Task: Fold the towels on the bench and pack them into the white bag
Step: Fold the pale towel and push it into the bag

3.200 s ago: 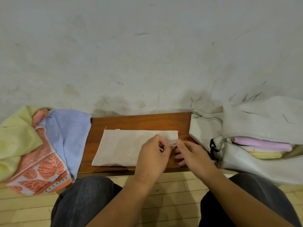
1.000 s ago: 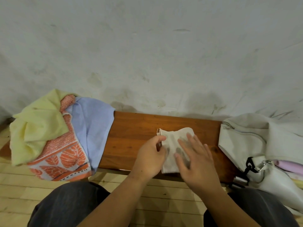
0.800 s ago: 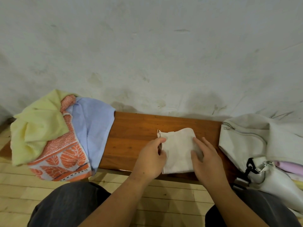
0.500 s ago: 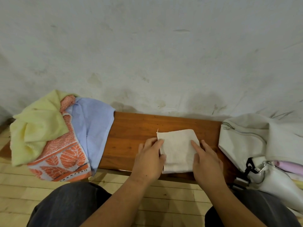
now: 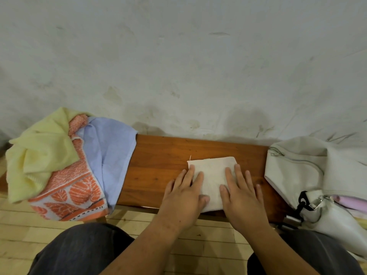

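Observation:
A cream towel (image 5: 212,173), folded into a small square, lies on the wooden bench (image 5: 162,155) near its front edge. My left hand (image 5: 184,195) lies flat on the towel's left side with straight fingers. My right hand (image 5: 241,193) presses flat on its right side. The white bag (image 5: 301,169) sits at the bench's right end with its zip open; a folded pink towel (image 5: 351,201) shows in the opening. At the bench's left end lies a heap of a yellow towel (image 5: 39,151), an orange leaf-patterned towel (image 5: 73,187) and a blue towel (image 5: 111,153).
A stained pale wall (image 5: 178,66) rises right behind the bench. A black clip and metal buckle (image 5: 305,203) hang at the bag's front. My knees in dark trousers (image 5: 79,251) sit below the bench, over a light wooden floor (image 5: 19,235).
The long cream towel has been folded over into a small square. Both hands have let go of its edges and flattened onto it.

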Tool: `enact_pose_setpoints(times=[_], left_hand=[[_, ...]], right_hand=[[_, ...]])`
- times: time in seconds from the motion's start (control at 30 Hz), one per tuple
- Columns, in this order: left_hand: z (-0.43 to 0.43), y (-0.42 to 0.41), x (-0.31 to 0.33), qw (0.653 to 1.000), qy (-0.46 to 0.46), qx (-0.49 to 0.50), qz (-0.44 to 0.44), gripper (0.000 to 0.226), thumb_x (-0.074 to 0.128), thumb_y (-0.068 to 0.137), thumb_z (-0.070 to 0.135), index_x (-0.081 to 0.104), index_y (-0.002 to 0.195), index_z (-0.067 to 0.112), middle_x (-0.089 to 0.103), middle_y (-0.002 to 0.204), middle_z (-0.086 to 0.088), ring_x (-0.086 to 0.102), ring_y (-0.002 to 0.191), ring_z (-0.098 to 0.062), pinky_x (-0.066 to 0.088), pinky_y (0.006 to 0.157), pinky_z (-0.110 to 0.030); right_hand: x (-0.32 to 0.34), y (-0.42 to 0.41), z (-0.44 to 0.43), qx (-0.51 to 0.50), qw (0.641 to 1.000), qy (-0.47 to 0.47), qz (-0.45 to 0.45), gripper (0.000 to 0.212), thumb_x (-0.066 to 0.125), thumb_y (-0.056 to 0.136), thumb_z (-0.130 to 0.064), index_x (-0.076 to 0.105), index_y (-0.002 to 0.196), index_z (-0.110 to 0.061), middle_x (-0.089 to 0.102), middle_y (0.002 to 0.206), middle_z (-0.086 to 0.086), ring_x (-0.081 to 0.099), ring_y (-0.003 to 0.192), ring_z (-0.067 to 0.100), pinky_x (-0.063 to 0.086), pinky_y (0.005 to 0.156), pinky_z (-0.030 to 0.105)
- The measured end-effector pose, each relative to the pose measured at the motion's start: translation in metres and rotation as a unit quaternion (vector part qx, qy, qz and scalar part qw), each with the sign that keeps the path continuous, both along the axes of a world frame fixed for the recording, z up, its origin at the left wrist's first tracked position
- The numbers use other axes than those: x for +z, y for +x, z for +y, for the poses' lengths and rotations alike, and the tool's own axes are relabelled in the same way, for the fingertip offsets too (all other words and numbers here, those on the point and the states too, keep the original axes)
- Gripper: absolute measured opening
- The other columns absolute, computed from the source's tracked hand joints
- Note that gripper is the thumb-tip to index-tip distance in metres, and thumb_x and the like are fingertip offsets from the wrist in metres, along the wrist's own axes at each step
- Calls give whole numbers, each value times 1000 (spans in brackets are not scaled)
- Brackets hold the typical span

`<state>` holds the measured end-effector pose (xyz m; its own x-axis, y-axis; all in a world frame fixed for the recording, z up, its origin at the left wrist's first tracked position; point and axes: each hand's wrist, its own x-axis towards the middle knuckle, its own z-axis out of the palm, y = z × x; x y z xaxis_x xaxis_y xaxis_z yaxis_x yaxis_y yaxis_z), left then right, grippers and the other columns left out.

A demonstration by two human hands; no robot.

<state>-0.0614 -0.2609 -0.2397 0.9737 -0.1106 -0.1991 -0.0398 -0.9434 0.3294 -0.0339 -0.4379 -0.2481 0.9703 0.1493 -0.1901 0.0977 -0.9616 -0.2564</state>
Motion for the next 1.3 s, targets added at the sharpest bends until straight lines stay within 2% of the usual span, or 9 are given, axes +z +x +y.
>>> enact_pose_setpoints(times=[0.17, 0.27, 0.37, 0.47, 0.63, 0.73, 1.03, 1.17, 1.3], left_hand=[[0, 3, 1, 1000, -7, -1, 10, 65, 31, 105, 53, 2, 159, 34, -14, 168, 6, -13, 154, -18, -1, 123, -43], [2, 5, 4, 1000, -20, -3, 18, 66, 35, 104, 53, 4, 159, 35, -12, 168, 8, -12, 154, -18, 0, 123, -43], [3, 5, 7, 999, -31, -1, 22, 65, 38, 103, 53, 7, 158, 37, -9, 168, 10, -11, 154, -17, -1, 123, -44], [5, 6, 9, 999, -38, 4, 30, 65, 41, 101, 53, 10, 156, 41, -9, 167, 11, -12, 153, -16, -1, 123, -45], [5, 6, 13, 998, -41, 9, 47, 63, 42, 101, 51, 12, 155, 44, -8, 168, 10, -11, 153, -17, 0, 123, -46], [0, 4, 16, 997, -50, 18, 53, 62, 43, 101, 52, 13, 154, 46, -3, 168, 10, -7, 154, -19, 2, 123, -47], [-34, 8, 42, 976, -194, 99, 11, 61, 48, 100, 53, 26, 154, 39, 25, 160, 17, 16, 149, -10, 27, 121, -43], [-59, 11, 56, 959, -255, 127, -2, 54, 51, 100, 48, 30, 150, 44, 34, 154, 24, 27, 144, -4, 31, 111, -30], [-88, 12, 65, 959, -263, 107, -15, 47, 49, 100, 49, 35, 145, 48, 38, 150, 24, 31, 141, 0, 32, 112, -30]], right_hand=[[9, 7, -1, -106, 989, 96, -28, 73, 40, 100, -58, 11, 160, -28, 25, 163, 3, 23, 150, 24, 25, 120, 46], [17, 12, -6, -180, 961, 212, 6, 85, 59, 94, -56, 20, 160, -21, 42, 154, 4, 41, 140, 24, 39, 111, 41], [25, 16, -12, -218, 931, 292, 32, 79, 67, 91, -50, 34, 156, -20, 55, 143, 0, 55, 120, 16, 47, 87, 26], [27, 16, -16, -221, 919, 325, 30, 61, 70, 91, -44, 53, 144, -19, 62, 119, -8, 56, 94, 5, 41, 63, 16], [27, 14, -18, -238, 876, 412, 76, 23, 68, 94, -35, 66, 112, -21, 67, 102, -7, 64, 94, 14, 54, 70, 29], [30, 12, -20, -217, 882, 412, 71, 9, 63, 98, -33, 64, 103, -26, 68, 100, -5, 65, 92, 15, 54, 70, 31], [64, -11, -51, -145, 907, 395, -29, 6, 59, 101, -31, 58, 102, -37, 65, 96, -18, 61, 85, -1, 43, 62, 14], [86, -31, -85, -137, 893, 425, -65, 11, 61, 99, -29, 61, 101, -39, 67, 91, -20, 61, 86, -8, 45, 62, 7], [107, -54, -140, -173, 859, 474, -86, 10, 63, 97, -24, 66, 100, -34, 70, 91, -18, 64, 82, -1, 44, 63, 17]])
